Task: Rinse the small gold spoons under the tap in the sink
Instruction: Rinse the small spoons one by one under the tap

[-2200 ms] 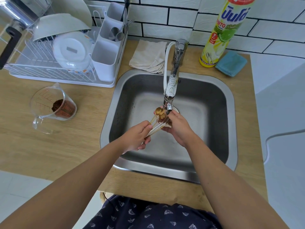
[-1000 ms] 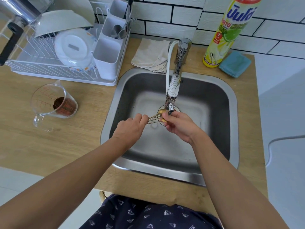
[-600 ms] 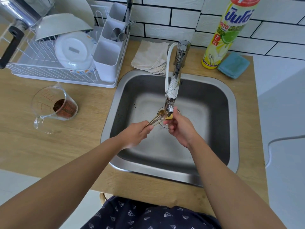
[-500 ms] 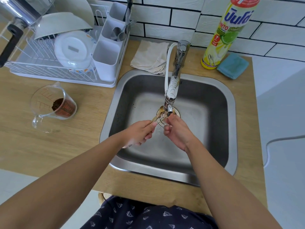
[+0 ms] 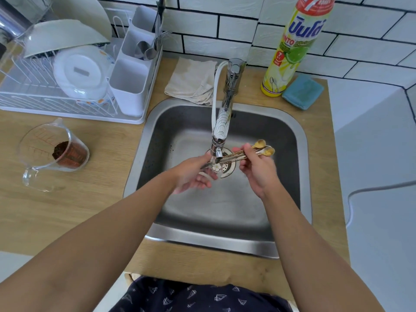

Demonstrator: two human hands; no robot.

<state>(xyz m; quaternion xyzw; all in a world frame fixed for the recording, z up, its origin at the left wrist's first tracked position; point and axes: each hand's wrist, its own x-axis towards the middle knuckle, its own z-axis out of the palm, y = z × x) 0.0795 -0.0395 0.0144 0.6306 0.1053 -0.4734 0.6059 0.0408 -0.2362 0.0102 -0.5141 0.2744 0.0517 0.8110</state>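
Note:
A bundle of small gold spoons (image 5: 263,147) lies level across the steel sink (image 5: 139,154), bowls pointing right. My right hand (image 5: 258,170) grips the bundle just behind the bowls. The thin handles run left under the nozzle of the tap (image 5: 221,129). There my left hand (image 5: 191,174) closes loosely around the handle ends, thumb on top, fingers curled below. White flower-shaped handle tips show over the drain (image 5: 228,168). Water on the handles is hard to make out.
On the wooden counter at the left stand a white dish rack (image 5: 56,104) with bowls and cutlery, and a glass measuring jug (image 5: 51,152) with brown contents. Behind the sink lie a beige cloth (image 5: 191,82), a dish-soap bottle (image 5: 292,46) and a blue sponge (image 5: 302,92).
The bundle has turned around. Earlier the bowls sat under the tap with my left hand on the handles; now my right hand holds the bowl end out to the right.

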